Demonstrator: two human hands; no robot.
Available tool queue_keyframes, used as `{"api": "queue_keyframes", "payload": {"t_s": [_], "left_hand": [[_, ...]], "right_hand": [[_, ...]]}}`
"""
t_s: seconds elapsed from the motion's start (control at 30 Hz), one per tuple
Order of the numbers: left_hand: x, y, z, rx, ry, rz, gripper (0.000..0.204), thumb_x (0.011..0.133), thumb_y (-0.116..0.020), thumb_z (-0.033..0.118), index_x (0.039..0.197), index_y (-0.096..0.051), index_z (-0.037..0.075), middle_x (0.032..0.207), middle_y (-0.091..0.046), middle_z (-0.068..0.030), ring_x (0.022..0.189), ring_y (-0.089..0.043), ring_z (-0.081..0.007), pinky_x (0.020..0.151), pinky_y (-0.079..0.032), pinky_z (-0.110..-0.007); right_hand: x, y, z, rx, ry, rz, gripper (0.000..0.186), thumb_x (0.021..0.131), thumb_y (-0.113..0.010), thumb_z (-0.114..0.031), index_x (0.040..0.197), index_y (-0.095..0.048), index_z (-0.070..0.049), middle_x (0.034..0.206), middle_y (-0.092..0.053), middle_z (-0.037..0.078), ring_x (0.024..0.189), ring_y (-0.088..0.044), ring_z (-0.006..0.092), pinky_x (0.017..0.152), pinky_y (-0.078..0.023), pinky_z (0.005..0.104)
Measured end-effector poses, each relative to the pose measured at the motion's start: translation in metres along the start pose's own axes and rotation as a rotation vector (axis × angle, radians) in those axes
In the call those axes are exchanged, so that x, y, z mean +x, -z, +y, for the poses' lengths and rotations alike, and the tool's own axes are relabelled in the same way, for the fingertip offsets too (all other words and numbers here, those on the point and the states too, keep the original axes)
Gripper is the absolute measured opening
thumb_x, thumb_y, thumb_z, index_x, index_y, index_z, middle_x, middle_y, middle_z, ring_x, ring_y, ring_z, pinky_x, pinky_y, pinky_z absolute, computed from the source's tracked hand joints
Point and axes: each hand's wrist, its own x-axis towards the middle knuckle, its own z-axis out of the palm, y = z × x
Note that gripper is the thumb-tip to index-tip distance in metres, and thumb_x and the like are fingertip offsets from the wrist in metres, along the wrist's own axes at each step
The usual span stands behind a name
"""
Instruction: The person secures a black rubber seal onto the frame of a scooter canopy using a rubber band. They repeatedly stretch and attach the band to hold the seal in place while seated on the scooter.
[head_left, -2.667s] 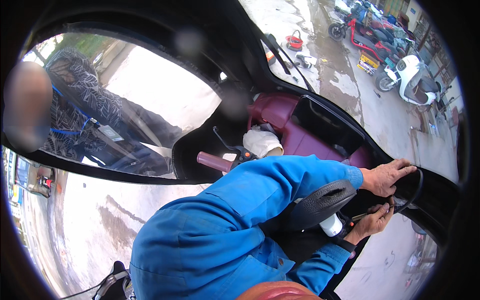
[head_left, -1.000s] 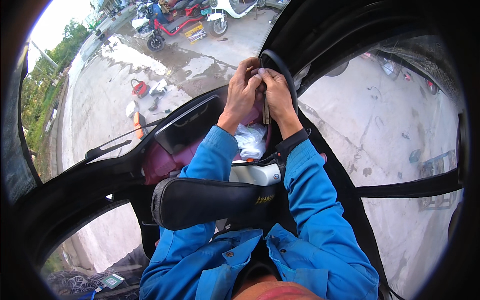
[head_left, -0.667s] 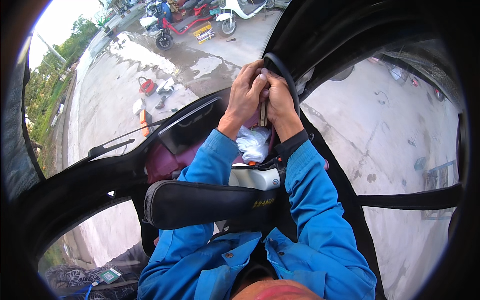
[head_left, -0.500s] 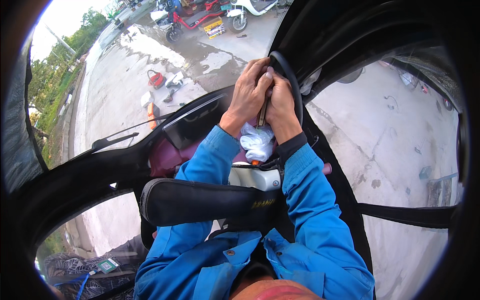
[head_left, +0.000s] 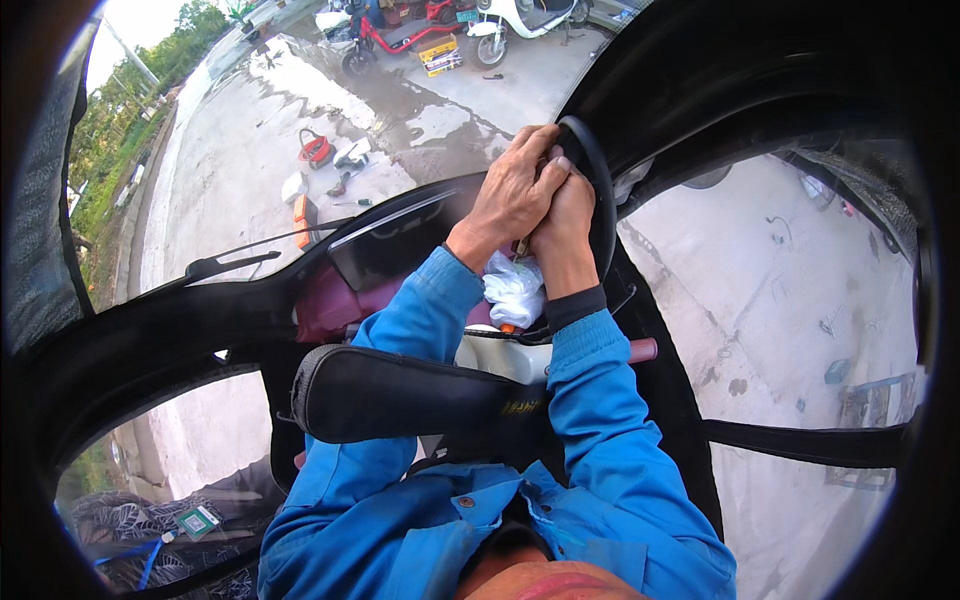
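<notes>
My left hand (head_left: 508, 195) and my right hand (head_left: 568, 222) are pressed together, fingers curled closed at the black rubber strip (head_left: 598, 172) by the cabin frame. A narrow metal tool (head_left: 522, 247) shows below them, within my right hand's grip; what my left fingers hold is hidden. Under the hands lie a crumpled white plastic bag (head_left: 512, 295) and the maroon dashboard (head_left: 330, 310). A long black padded piece (head_left: 400, 395) crosses between my forearms, in front of a white plastic part (head_left: 500, 358).
The dark cabin frame (head_left: 180, 330) surrounds me, with a pink handgrip (head_left: 640, 350) at right. Through the windows show scooters (head_left: 490, 30), a red basket (head_left: 315, 150) on concrete (head_left: 730, 280) and a person in patterned clothing (head_left: 130, 525) at lower left.
Since the oldest frame, the view has swung toward the windscreen and both hands have come together upright. Over the last second they have shifted slightly rightward and down, covering more of the tool.
</notes>
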Motion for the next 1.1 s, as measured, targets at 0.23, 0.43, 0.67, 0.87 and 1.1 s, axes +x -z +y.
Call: {"api": "queue_keyframes", "payload": {"t_s": [0.23,0.43,0.67,0.87,1.1], "left_hand": [[-0.009,-0.005,-0.009,-0.184,0.053,0.013,0.053,0.107,-0.063,0.030,0.147,-0.061,-0.005,0.148,-0.058,-0.0220,0.134,-0.061,-0.0364,0.116,-0.047,-0.041],[-0.003,-0.001,-0.023,-0.242,-0.038,0.029,0.051,0.103,-0.064,0.017,0.148,-0.059,-0.006,0.139,-0.065,-0.0221,0.127,-0.070,-0.0331,0.111,-0.053,-0.039],[-0.003,0.006,-0.018,-0.184,0.042,-0.011,0.052,0.099,-0.059,0.019,0.146,-0.060,-0.002,0.140,-0.069,-0.0211,0.132,-0.067,-0.0313,0.111,-0.053,-0.040],[-0.006,0.003,-0.011,-0.364,0.202,0.000,0.055,0.096,-0.061,0.019,0.145,-0.061,-0.005,0.142,-0.067,-0.0220,0.133,-0.067,-0.0318,0.109,-0.055,-0.040],[-0.006,0.001,-0.017,-0.203,0.044,0.002,0.058,0.096,-0.061,0.021,0.147,-0.061,-0.007,0.142,-0.066,-0.0204,0.131,-0.067,-0.0319,0.114,-0.051,-0.039]], "right_hand": [[0.003,0.019,-0.018,-0.305,0.027,-0.100,0.025,0.116,-0.059,-0.022,0.125,-0.073,-0.003,0.098,-0.071,-0.001,0.077,-0.065,0.0054,0.065,-0.053,0.0223],[0.005,0.028,-0.021,-0.412,-0.020,-0.241,0.026,0.114,-0.060,-0.023,0.127,-0.073,-0.005,0.111,-0.075,0.004,0.098,-0.072,0.0141,0.082,-0.058,0.0276],[-0.003,0.028,-0.021,-0.416,-0.073,-0.233,0.024,0.114,-0.057,-0.024,0.116,-0.074,-0.007,0.096,-0.071,0.000,0.080,-0.065,0.0071,0.067,-0.050,0.0224],[-0.003,0.018,-0.026,-0.332,-0.117,-0.188,0.025,0.116,-0.056,-0.023,0.114,-0.074,-0.006,0.084,-0.063,-0.004,0.064,-0.052,0.0041,0.056,-0.040,0.0205],[-0.003,0.012,-0.017,-0.263,-0.033,-0.096,0.024,0.116,-0.059,-0.021,0.115,-0.075,-0.003,0.092,-0.070,0.000,0.071,-0.059,0.0060,0.063,-0.047,0.0212]]}}
